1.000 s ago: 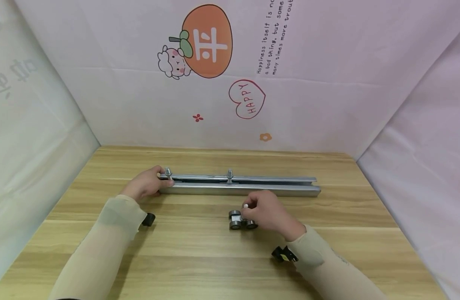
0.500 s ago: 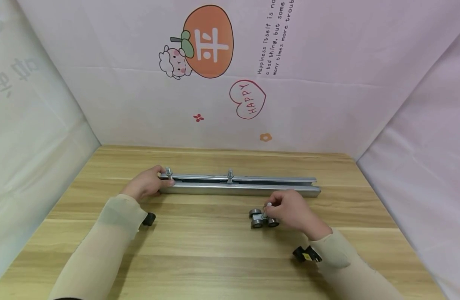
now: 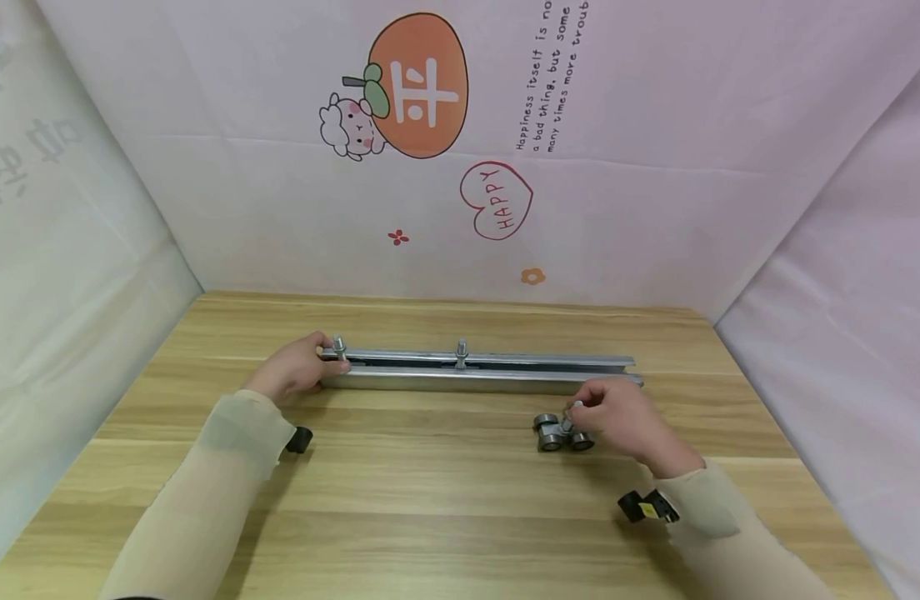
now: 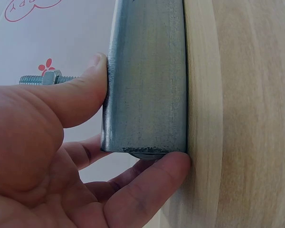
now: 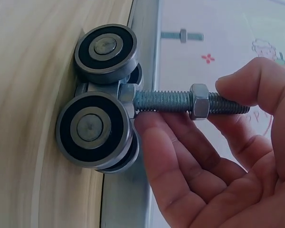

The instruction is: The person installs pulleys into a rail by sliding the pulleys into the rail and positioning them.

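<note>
A galvanized metal track rail (image 3: 475, 382) lies lengthwise on the wooden table, its slot facing up. At its left end, my left hand (image 3: 291, 368) grips it. The left wrist view has the thumb on the slotted edge and fingers across the end of the rail (image 4: 147, 76). Two threaded bolts with nuts stand up from the slot, one beside my left thumb and another bolt (image 3: 462, 353) near mid-rail. My right hand (image 3: 625, 417) pinches the upright bolt of a roller trolley (image 3: 552, 435) in front of the rail's right part. Dark-sided wheels (image 5: 90, 128) and a nut show up close.
The wooden table (image 3: 430, 517) extends toward me in front of the rail. A white printed cloth (image 3: 280, 217) hangs behind it, with more cloth at both sides. Black wrist cameras (image 3: 647, 506) sit on both sleeves.
My right hand has moved right with the roller trolley, from in front of mid-rail toward the rail's right end. My left hand and the rail have stayed in place.
</note>
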A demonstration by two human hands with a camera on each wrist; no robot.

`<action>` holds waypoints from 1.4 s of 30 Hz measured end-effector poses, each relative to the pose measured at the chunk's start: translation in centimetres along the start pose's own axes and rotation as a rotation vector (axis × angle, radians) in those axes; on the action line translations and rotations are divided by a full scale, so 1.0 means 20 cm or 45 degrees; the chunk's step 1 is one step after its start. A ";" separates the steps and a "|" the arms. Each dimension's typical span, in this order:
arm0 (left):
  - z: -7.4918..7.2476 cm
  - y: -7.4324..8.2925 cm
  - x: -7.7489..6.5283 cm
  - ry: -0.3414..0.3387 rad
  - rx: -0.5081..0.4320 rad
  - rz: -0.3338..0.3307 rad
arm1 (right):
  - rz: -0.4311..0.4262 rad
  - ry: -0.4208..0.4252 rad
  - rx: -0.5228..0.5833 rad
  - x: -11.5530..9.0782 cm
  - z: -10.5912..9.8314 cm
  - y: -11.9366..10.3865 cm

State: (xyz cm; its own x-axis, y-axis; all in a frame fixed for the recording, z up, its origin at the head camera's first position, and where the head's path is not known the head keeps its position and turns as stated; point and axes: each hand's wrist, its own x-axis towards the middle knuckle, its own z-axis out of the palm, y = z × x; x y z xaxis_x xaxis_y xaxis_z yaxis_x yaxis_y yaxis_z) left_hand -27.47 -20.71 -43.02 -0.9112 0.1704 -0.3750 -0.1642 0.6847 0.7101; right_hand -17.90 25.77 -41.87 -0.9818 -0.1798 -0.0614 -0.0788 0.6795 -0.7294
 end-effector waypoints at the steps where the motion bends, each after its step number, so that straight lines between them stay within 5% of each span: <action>1: 0.00 0.00 0.00 -0.001 0.000 0.000 | 0.006 -0.004 0.010 0.00 -0.01 0.01; 20: 0.01 -0.01 0.00 -0.028 -0.035 0.007 | 0.136 0.032 0.039 -0.06 -0.22 0.22; 42: 0.00 0.01 -0.01 -0.017 -0.013 0.003 | 0.264 0.056 0.092 -0.10 -0.35 0.32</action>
State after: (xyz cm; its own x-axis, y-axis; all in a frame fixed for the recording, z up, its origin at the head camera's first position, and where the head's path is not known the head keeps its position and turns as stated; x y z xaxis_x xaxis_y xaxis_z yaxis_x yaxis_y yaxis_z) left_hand -27.30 -20.59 -42.94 -0.9066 0.1810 -0.3813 -0.1663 0.6771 0.7169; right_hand -17.59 35.52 -41.69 -0.9824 -0.0090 -0.1864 0.1366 0.6456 -0.7513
